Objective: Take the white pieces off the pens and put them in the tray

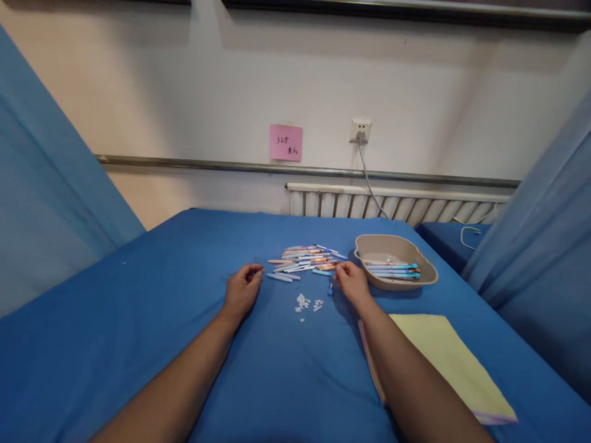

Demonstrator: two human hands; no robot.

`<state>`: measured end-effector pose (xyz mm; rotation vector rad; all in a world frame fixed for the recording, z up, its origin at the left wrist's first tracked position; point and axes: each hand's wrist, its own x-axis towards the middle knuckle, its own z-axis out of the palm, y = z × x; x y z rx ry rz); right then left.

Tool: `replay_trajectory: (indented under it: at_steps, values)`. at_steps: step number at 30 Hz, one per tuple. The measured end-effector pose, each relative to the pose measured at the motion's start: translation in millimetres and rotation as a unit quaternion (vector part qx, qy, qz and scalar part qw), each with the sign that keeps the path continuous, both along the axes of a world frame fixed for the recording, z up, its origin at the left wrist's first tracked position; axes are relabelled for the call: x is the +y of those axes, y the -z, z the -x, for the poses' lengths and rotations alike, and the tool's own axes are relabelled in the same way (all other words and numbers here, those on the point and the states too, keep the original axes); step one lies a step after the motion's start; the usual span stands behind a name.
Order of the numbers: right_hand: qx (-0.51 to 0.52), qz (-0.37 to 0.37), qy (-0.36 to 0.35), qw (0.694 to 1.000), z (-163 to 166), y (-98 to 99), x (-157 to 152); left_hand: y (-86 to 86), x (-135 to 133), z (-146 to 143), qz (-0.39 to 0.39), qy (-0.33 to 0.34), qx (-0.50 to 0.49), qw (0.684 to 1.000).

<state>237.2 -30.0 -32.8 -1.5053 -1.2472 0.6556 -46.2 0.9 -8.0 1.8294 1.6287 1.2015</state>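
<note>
Pen pile [302, 267] on blue sheet [277, 381], between the hands, long axes mostly left-right. Right hand [353, 283] nearer, fingertips at pile's right end; left hand [241, 289] just off the left end. Fingers half-curled on both; can't tell if either grips anything. Barrels slim: white, pale blue, some orange.

One left hand [244, 286] and one right hand [353, 283] are showing, making two. One beige basin [392, 245] is holding several pens [392, 271], and one pile of pens [300, 266] is lying outside it (overlap is defeating an exact count of either group). White scraps [302, 300] are forming two clusters, with one single piece [302, 320] lying apart. One small blue piece [330, 292], one pink note [286, 143], one socket [361, 131], one radiator [325, 203] and two blue curtains [55, 141] are also appearing.
</note>
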Motion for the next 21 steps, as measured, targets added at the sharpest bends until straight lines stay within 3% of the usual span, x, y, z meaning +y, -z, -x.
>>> replay_trajectory:
  at_steps: [7,13,15,21]
  values:
    - [-0.141,0.045,-0.024,0.989,2.2,4.3,-1.6,5.6,3.0,-2.7,0.008,0.041,0.018,0.999]
    - [-0.171,0.032,-0.007,0.985,9.1,2.1,-0.7,-2.4,-21.8,-32.1,-0.033,0.208,0.187,0.960]
    - [-0.163,0.021,0.001,0.986,9.7,2.8,0.7,-5.5,-22.8,-37.2,-0.039,0.234,0.212,0.948]
    - [-0.114,0.015,0.012,0.993,10.2,9.8,6.2,-4.0,0.6,-23.7,-0.048,0.171,0.204,0.963]
